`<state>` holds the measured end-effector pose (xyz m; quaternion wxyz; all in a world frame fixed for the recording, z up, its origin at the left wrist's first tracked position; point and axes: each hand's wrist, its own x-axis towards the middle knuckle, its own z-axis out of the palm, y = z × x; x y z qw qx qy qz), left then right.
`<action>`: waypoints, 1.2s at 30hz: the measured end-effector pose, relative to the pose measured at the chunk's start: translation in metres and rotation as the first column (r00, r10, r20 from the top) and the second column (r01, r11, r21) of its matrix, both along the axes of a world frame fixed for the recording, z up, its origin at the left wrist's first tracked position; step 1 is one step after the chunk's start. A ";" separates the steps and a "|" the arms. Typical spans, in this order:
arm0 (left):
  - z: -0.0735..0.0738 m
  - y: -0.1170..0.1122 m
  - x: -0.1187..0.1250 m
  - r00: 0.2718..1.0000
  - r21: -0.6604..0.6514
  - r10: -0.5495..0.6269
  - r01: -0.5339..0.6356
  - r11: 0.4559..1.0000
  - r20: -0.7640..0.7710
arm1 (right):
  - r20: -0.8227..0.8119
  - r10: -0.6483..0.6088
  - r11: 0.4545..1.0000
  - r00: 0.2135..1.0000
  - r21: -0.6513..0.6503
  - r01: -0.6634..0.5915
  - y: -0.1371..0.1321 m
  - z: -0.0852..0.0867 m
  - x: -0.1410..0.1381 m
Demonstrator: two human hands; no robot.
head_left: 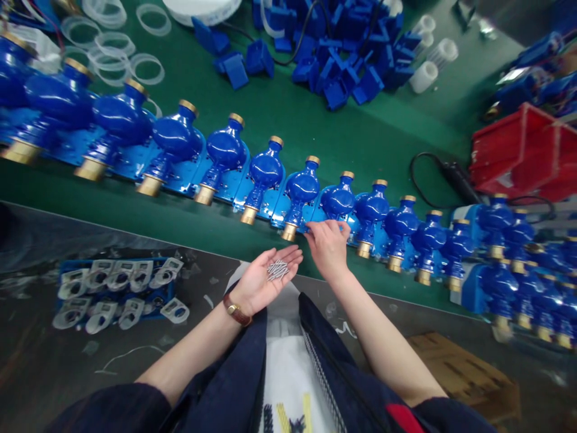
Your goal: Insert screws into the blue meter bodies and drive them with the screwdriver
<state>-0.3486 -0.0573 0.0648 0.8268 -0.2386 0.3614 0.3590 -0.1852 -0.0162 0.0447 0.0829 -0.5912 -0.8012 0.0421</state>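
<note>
1. Resting palm-up in the head view, the left hand (259, 282) has its fingers extended under a loose heap of thin metal pins (277, 270), near the front edge of the green counter (189, 231).
2. The right hand (329, 248) reaches to the row, at the near side of one of the blue bodies (265, 168) on light-blue plates (180, 177). Its thumb and forefinger are close together; I cannot tell whether they pinch a pin.
3. As for progress, the blue bodies already lie in a long line from left to right. The pins in the palm suggest that more placing is left. Whether any plate has its pins is too small to tell, as both sides of the row look alike.
4. Getting in the way, the bodies sit close together, brass ends (250, 214) pointing near, and the right hand covers the spot it works at.
5. Around the row lie pale rings (112, 21) far left, blue plastic pieces (259, 58) on the far side, white cylinders (424, 76) far right, and a red bin (505, 150) to the right.
6. Near left, below the counter, a blue crate (170, 288) carries ring-shaped parts (119, 276); near right is a cardboard box (460, 373).
</note>
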 end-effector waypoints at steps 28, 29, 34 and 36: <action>0.015 0.026 -0.040 0.972 0.009 -0.228 0.227 0.974 0.050 | 0.124 0.045 0.996 0.991 -0.080 -0.035 0.013 0.013 -0.019; 0.016 0.028 -0.043 0.966 0.013 -0.253 0.253 0.967 0.060 | 0.151 0.037 0.998 0.988 -0.064 -0.028 0.011 0.012 -0.022; 0.021 0.039 -0.060 0.926 0.053 -0.356 0.352 0.935 0.126 | 0.209 -0.149 0.989 0.966 0.033 0.145 -0.006 0.007 -0.024; 0.022 0.042 -0.067 0.911 0.080 -0.381 0.373 0.924 0.160 | 0.123 -0.253 0.964 0.960 0.118 0.239 -0.020 0.014 -0.030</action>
